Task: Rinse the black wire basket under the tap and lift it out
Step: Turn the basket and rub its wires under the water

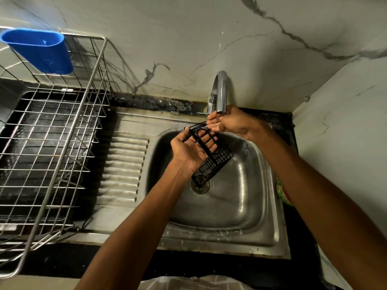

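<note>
A small black wire basket [215, 159] hangs tilted over the steel sink bowl [240, 201], its lower end above the drain [200, 185]. My left hand [188, 149] holds it from the left, fingers showing through the wires. My right hand [230, 123] is cupped at the basket's top corner, right under the chrome tap [219, 91]. A thin stream of water falls from the spout onto my right fingers. Whether the right hand grips the wire cannot be made out.
A steel wire dish rack [62, 132] fills the left counter, with a blue plastic cup holder [39, 49] hooked on its back rail. A ribbed drainboard [123, 164] lies between rack and bowl. Marble walls close the back and right; a colourful object [282, 193] sits at the sink's right rim.
</note>
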